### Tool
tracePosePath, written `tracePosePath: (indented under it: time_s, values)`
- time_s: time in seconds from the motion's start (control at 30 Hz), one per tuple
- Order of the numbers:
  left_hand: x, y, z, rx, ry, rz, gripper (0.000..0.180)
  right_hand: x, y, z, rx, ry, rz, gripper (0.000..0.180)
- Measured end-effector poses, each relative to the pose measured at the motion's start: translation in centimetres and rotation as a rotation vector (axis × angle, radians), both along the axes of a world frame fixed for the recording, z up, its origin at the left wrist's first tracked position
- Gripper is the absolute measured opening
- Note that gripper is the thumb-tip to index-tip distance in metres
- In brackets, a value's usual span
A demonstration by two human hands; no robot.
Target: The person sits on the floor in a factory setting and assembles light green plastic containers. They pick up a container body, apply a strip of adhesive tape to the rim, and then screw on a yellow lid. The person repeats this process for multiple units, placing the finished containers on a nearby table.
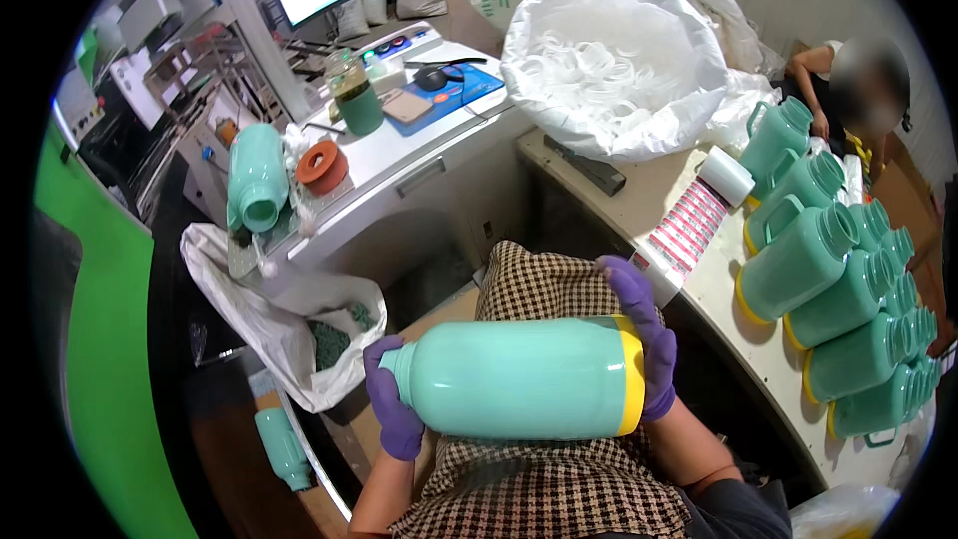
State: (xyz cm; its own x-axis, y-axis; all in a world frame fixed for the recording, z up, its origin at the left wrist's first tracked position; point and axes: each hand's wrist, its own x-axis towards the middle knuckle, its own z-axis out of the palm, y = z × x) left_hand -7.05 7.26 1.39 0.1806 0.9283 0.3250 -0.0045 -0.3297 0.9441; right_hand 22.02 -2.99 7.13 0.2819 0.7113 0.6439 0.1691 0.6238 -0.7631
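Observation:
A large mint-green thermos flask shell (519,379) with a yellow base ring lies sideways above my checked apron. My left hand (391,401), in a purple glove, is closed round its threaded neck. At the yellow base, my right hand (647,344), gloved the same way, presses with the palm and bent fingers. Between them the hands hold the flask level. Its handle does not show from this side. On the right-hand table several like flasks (798,265) stand upright in rows, with yellow bases and handles.
A big white sack (614,135) of clear rings stands at the back. A label roll (691,225) lies on the right table (738,334). A white bag (299,329) with green scraps sits left, near a loose mint flask (257,175) and orange tape (322,167). Another person (813,80) sits far right.

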Motion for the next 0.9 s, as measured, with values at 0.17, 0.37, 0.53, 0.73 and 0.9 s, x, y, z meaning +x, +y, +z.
tracePosePath:
  time_s: [0.17, 0.37, 0.53, 0.73, 0.9]
  values:
    - [-1.5, 1.3, 1.0, 0.097, -0.175, 0.055, 0.05, -0.5, 0.2, -2.7, -0.288, 0.153, 0.019, 0.073]
    - [-5.5, 2.4, 5.6, 0.085, -0.225, 0.008, 0.034, -1.0, 1.0, -3.1, -0.261, -0.488, 0.071, 0.054]
    - [-7.6, 0.7, 6.1, -0.063, -0.109, 0.059, 0.045, 9.5, 10.3, 5.9, 0.102, -0.774, -0.526, 0.033]
    - [-7.6, 0.4, 5.2, -0.004, -0.249, 0.117, 0.062, 23.3, 24.1, 9.1, -0.396, -1.135, -0.755, 0.034]
    - [-8.2, 0.4, 6.6, 0.118, -0.093, 0.263, 0.084, 23.0, 29.0, 7.3, -0.26, -1.412, -0.669, 0.024]
